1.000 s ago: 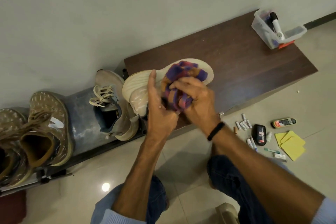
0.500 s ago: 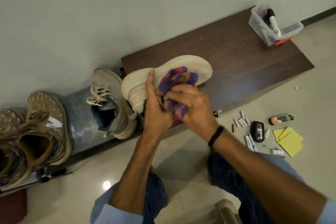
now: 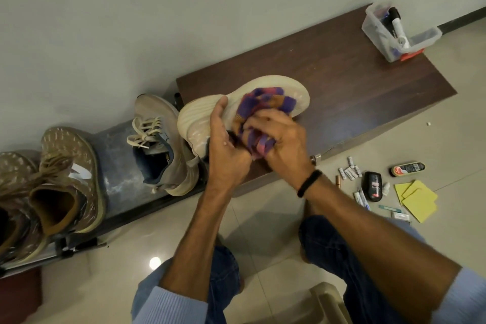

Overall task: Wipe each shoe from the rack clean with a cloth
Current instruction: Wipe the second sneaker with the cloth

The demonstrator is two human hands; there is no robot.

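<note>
A cream shoe [image 3: 200, 118] is held on its side, sole toward me, over the dark wooden bench [image 3: 355, 87]. My left hand [image 3: 226, 150] grips it around the middle, thumb up on the sole. My right hand [image 3: 281, 139] holds a bunched purple, orange and pink checked cloth [image 3: 260, 108] pressed against the sole near the toe. On the low rack [image 3: 118, 166] to the left stand a grey laced sneaker [image 3: 160, 139] and a pair of brown patterned shoes [image 3: 65, 179].
A clear plastic box [image 3: 394, 34] with markers sits at the bench's far right end. On the tiled floor to the right lie shoe polish containers [image 3: 373, 187], small tubes and yellow pads [image 3: 418, 200]. A wall runs behind the bench. A pale stool edge [image 3: 326, 302] shows below.
My right hand has slid the cloth back along the sole toward the toe after drawing it toward the heel. My left hand keeps its grip on the shoe.
</note>
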